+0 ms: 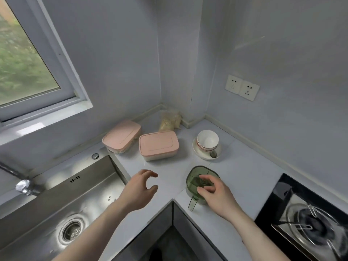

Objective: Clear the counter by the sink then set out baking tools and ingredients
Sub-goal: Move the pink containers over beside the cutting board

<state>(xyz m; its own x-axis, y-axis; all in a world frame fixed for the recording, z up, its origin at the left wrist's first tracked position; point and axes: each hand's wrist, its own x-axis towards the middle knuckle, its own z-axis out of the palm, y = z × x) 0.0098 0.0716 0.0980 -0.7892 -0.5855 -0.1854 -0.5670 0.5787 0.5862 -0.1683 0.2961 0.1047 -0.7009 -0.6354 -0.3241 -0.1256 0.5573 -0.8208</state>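
A green translucent container (197, 178) with a small handle stands on the white corner counter (244, 172). My right hand (216, 194) rests on its top, fingers curled over the lid. My left hand (139, 189) hovers over the counter to the left of the container, fingers loosely curved and holding nothing. Two pink-lidded boxes (159, 145) (121, 135) sit further back near the wall. White bowls (207, 140) are stacked on a saucer (202, 155) with a spoon, at the back right. A clear bag of pale food (169, 120) leans in the corner.
A steel sink (62, 200) with a drain and a faucet (22, 185) lies at the left. A black gas hob (310, 219) sits at the right. Wall sockets (242, 87) are above the counter, and a window (24, 59) is at the upper left.
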